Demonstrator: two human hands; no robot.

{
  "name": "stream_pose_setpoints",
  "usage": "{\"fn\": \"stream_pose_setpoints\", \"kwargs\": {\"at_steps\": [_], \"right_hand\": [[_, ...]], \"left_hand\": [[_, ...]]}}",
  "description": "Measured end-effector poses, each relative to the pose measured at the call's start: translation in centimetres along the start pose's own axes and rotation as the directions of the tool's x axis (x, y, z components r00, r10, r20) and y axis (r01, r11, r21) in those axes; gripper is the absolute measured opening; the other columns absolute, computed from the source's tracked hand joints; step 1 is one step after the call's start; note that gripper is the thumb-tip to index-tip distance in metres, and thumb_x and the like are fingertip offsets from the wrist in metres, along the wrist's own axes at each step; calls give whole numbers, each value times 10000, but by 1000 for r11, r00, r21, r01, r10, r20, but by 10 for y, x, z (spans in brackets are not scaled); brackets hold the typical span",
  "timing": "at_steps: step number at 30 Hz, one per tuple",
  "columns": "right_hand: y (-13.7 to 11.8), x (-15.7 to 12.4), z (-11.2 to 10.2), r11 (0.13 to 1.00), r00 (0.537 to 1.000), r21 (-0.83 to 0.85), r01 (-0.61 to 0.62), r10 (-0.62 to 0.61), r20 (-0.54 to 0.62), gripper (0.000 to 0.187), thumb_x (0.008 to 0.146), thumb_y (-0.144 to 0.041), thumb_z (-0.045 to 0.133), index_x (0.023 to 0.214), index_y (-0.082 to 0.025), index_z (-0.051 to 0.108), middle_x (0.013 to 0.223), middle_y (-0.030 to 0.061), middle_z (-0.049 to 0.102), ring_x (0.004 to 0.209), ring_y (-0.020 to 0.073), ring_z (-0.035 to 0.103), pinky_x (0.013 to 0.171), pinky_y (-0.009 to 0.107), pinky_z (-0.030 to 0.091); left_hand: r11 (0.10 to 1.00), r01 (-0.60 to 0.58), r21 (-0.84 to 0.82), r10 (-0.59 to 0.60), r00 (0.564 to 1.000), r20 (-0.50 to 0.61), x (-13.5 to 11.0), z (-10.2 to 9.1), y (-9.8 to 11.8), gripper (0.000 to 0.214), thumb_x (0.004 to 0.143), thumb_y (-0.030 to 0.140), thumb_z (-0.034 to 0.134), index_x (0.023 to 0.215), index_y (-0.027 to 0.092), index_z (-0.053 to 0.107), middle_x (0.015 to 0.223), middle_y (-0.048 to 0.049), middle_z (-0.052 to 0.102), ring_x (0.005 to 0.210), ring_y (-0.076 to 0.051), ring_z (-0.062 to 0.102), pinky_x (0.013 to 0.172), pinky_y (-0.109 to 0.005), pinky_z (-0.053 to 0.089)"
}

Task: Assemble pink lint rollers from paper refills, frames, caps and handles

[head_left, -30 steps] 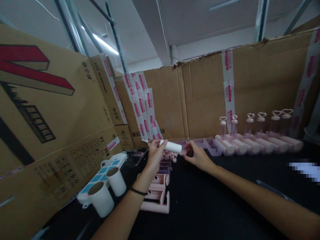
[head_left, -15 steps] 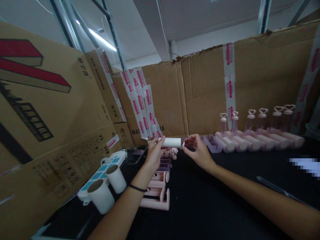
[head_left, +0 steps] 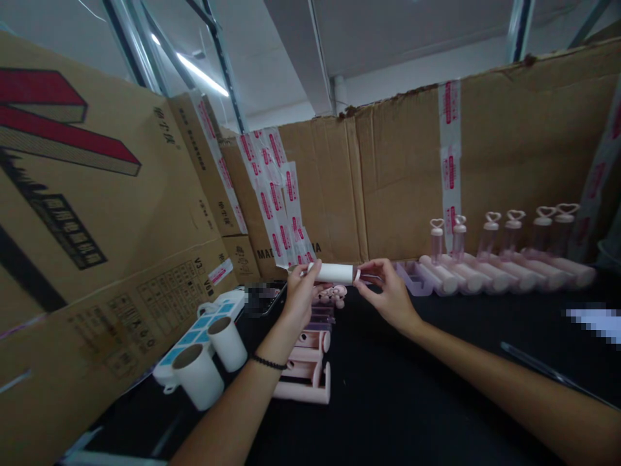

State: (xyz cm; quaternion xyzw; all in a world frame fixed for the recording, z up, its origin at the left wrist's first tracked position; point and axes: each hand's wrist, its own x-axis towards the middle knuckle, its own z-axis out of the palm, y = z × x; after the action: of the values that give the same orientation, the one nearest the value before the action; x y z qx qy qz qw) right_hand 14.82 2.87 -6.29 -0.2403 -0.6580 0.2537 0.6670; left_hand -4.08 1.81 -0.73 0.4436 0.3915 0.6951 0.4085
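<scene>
Just outside the white roll sits a pink cap

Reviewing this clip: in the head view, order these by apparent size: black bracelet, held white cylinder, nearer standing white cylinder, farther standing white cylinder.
1. Nearer standing white cylinder
2. Farther standing white cylinder
3. Held white cylinder
4. Black bracelet

Nearness to the camera may enlarge the first, so the cylinders' true order is unsure.
</scene>
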Motion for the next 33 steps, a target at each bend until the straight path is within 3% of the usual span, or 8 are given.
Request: {"fn": "stream_pose_setpoints", "kwargs": {"at_steps": [10,16,20,23,26,30,33], "right_hand": [[-2,0,1,999,1000,-22,24,-24,15,305,868,-281,718,1118,-245,547,1125,74,676,1052,222,684,995,433,569],[-3,1,0,1000,998,19,15,-16,66,292,874,-333,739,1104,-241,585,1112,68,683,1026,220,691,977,417,567],[-6,0,-2,999,995,-40,27,-23,99,389,829,-410,785,1123,-245,589,1083,61,670,917,216,693,870,394,584],[-13,-2,-2,987,981,-119,104,-82,176,504,783,-466,815,1167,-254,569,1098,66,651,871,217,673,834,399,576],[-20,-3,-1,964,958,-159,215,-176,228,751,714,-499,862,1330,-271,500,1320,117,584,1114,283,634,960,455,542],[-25,-4,-1,947,924,-181,266,-197,327,1192,644,-527,897,1582,-299,198,1599,147,344,1458,345,378,1187,557,344],[-27,-5,-1,940,902,-195,278,-186,389,1288,653,-537,886,1617,-298,67,1628,155,296,1491,338,331,1212,562,301]], "left_hand": [[999,-6,32,6,1000,-9,0,0,1,369,716,390,852,878,149,625,956,-90,658,827,-201,676,620,-309,616],[999,30,25,-32,998,56,0,0,5,374,712,405,844,911,138,675,922,-80,664,842,-197,656,628,-282,592],[996,85,37,-89,987,137,-2,0,9,402,724,415,832,1003,148,721,970,-88,685,823,-190,654,626,-278,573],[988,142,64,-152,963,223,-4,2,10,457,731,444,821,1085,166,742,997,-99,710,779,-192,661,603,-275,549],[983,166,81,-182,940,290,-9,6,12,449,734,445,820,1086,175,754,1023,-104,725,796,-199,674,620,-266,532],[981,177,84,-196,904,380,-18,12,11,396,755,436,814,1040,168,750,986,-115,729,820,-220,682,679,-288,540],[983,167,77,-184,890,416,-21,15,7,348,778,412,806,1024,174,740,983,-101,720,855,-208,674,754,-286,542]]}}
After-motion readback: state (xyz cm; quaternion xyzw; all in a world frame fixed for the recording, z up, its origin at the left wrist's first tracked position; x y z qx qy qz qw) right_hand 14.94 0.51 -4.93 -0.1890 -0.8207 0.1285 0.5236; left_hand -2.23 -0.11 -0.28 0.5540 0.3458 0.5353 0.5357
